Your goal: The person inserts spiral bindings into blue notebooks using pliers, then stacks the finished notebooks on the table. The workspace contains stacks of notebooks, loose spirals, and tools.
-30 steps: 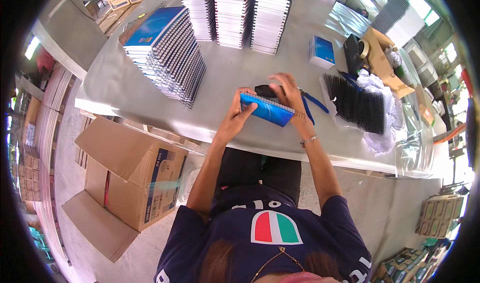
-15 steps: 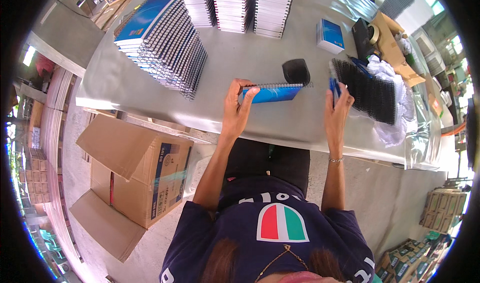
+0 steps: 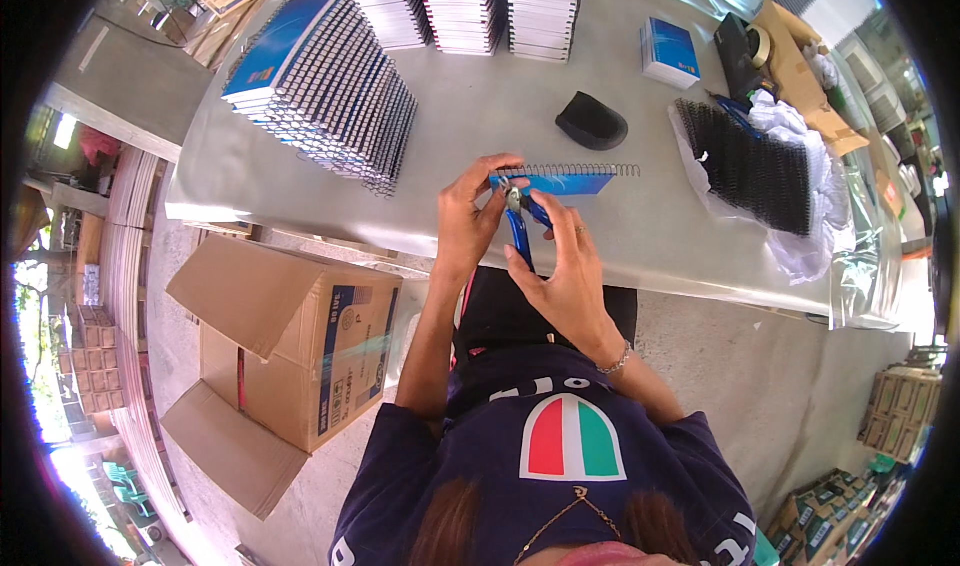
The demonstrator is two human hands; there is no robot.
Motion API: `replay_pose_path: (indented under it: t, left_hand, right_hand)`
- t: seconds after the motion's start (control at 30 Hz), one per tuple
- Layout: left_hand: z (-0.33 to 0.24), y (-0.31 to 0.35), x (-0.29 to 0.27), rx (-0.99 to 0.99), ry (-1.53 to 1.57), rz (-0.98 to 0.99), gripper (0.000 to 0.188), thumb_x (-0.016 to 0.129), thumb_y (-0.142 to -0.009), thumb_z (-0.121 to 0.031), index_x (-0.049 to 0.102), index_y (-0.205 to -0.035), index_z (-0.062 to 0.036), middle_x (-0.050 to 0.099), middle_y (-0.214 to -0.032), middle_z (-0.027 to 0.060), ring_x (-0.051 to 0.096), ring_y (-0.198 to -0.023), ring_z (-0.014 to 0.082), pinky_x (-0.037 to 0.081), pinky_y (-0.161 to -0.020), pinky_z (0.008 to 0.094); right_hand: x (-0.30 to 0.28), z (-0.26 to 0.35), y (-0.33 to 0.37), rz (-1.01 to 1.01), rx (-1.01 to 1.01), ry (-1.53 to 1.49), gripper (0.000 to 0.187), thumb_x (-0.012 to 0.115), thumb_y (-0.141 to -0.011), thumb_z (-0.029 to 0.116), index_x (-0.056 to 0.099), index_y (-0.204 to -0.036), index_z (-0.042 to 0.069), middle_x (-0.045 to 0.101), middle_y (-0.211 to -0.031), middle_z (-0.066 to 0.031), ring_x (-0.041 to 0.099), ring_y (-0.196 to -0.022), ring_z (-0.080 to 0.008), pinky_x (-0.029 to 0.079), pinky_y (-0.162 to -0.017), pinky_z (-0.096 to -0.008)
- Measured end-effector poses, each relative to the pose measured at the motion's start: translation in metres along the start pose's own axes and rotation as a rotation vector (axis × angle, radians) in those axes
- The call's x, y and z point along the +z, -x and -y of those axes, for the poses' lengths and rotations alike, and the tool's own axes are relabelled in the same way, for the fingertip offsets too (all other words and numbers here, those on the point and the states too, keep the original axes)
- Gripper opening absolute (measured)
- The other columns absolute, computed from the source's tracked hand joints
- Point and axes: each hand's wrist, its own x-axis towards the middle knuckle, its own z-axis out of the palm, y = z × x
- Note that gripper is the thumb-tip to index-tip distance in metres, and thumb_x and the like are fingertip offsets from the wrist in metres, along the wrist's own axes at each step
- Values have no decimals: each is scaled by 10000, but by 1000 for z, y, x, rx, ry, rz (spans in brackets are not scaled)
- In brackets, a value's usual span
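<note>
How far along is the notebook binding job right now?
Done: a slanted row of blue spiral-bound notebooks lies on the grey table. In hand: left hand steadies a blue notebook; right hand applies blue-handled pliers. Left: loose black wire coils.

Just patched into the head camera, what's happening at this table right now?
A person is working on a blue spiral-bound notebook lying on the grey table. The left hand pins its left end, while the right hand holds blue-handled pliers at the end of the wire coil. Stacks of finished notebooks and loose black coils sit nearby.
</note>
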Motion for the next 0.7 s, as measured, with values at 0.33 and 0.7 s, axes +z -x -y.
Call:
replay_pose_path:
  t: [0.33, 0.7]
  left_hand:
    - [8, 3, 0, -37, 31, -11, 196, 581, -913, 58, 656, -1089, 13, 722, -933, 91, 684, -844, 114, 527, -720, 259]
    - [7, 6, -3, -58, -128, -13, 227, 537, -921, 89, 650, -1111, 36, 742, -943, 101, 721, -935, 152, 564, -776, 261]
  right_hand:
    - [5, 2, 4, -15, 23, 116, 661, 760, -775, 197, 493, -1370, 90, 599, -1138, -145, 587, -1008, -339, 472, -856, -443]
    - [5, 8, 4, -26, 54, 71, 623, 768, -771, 184, 540, -1340, 78, 630, -1077, -156, 644, -921, -346, 527, -763, -419]
